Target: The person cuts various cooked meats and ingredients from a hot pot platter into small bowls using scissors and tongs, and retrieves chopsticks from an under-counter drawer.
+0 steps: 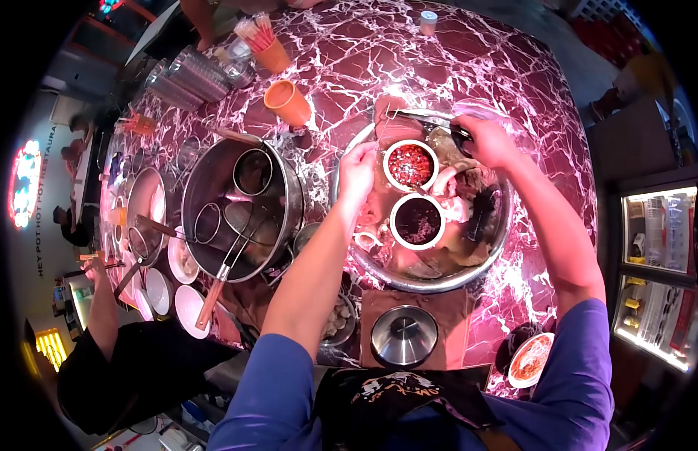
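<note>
A large round metal tray [469, 279] in front of me holds pieces of meat [458, 183]. Among them stand a white bowl of chopped red chilli sauce [409, 166] and a white bowl of dark sauce [417, 222]. Over the tray's far right rim, my right hand [481, 143] is closed around a black-handled tool [461, 135]; its kind is unclear. My left hand [358, 171] is at the tray's left side, its fingers pressed together beside the chilli bowl. Whatever it pinches, if anything, cannot be made out.
Left of the tray is a big metal pot [289, 218] with wire strainers [225, 272]. An orange cup [287, 103] and a holder of sticks [271, 54] stand farther back. A metal lid [404, 336] lies nearest me. A person in black [131, 368] works at left.
</note>
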{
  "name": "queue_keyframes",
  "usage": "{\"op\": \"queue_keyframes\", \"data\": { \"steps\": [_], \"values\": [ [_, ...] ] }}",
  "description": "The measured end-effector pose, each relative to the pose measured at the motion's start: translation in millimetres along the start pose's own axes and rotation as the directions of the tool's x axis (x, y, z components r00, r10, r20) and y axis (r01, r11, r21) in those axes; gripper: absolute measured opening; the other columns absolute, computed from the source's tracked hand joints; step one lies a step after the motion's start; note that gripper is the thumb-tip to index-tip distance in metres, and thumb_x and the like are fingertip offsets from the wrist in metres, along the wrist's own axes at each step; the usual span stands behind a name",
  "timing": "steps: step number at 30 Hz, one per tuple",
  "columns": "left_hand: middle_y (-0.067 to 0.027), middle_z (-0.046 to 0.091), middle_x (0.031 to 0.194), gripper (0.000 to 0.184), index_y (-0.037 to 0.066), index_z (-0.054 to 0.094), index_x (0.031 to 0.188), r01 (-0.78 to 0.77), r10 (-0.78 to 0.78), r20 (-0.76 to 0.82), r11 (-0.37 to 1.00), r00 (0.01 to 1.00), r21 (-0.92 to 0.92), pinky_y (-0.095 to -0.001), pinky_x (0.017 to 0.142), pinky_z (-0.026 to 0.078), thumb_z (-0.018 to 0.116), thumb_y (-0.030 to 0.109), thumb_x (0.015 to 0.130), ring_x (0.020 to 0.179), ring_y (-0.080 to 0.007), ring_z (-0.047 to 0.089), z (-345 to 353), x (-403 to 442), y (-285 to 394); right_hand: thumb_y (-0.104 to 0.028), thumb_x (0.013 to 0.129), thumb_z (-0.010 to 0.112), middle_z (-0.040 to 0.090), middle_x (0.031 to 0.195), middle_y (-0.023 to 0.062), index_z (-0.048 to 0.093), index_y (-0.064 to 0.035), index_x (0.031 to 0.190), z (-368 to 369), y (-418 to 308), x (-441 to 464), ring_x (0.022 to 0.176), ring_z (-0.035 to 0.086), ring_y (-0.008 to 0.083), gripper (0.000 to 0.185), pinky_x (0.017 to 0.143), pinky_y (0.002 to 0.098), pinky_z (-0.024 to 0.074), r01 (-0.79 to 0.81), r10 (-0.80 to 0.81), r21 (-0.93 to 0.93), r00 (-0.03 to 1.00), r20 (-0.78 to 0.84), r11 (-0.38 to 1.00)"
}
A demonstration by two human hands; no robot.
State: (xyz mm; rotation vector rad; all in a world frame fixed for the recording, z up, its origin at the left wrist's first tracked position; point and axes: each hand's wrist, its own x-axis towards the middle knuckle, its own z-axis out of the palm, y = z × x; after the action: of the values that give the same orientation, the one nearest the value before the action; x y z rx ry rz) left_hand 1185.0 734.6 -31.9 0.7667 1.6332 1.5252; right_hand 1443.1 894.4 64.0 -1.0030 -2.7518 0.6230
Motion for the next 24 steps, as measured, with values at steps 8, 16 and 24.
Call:
{"op": "queue_keyframes", "data": {
  "steps": [8,16,24],
  "values": [
    [0.0010,0.068,0.084,0.025,0.000,0.070,0.116,0.000,0.001,0.027,1.000,1.000,-0.025,-0.0213,0.060,0.043,0.059,0.008,0.095,0.066,-0.0033,0.052,-12,-7,11,-0.022,0.076,0.072,0.064,0.110,0.0182,0.053,-0.0121,0.126,-25,-27,4,0.100,0.064,0.0380,0.055,0.089,0.0457,0.0514,-0.005,0.013,-0.215,0.999,0.037,0.977],
    [0.0059,0.058,0.074,0.024,0.000,0.069,0.116,0.068,-0.066,0.026,0.995,0.997,-0.074,-0.0206,0.051,0.035,0.058,0.007,0.096,0.058,-0.0023,0.044,-31,-40,38,-0.012,0.078,0.069,0.069,0.105,0.0197,0.056,-0.0115,0.127,-20,-58,-32,0.098,0.067,0.0379,0.050,0.085,0.0453,0.0526,-0.159,0.162,-0.039,0.982,0.092,0.986],
    [0.0070,0.051,0.072,0.024,0.002,0.065,0.121,0.303,-0.229,0.301,0.925,0.926,-0.231,-0.0181,0.050,0.031,0.056,0.008,0.099,0.058,-0.0010,0.041,-77,-221,74,-0.024,0.074,0.072,0.066,0.111,0.0215,0.052,-0.0072,0.126,-21,-186,-223,0.104,0.065,0.0384,0.059,0.090,0.0450,0.0521,-0.291,0.301,0.143,0.952,-0.051,0.946]
  ]
}}
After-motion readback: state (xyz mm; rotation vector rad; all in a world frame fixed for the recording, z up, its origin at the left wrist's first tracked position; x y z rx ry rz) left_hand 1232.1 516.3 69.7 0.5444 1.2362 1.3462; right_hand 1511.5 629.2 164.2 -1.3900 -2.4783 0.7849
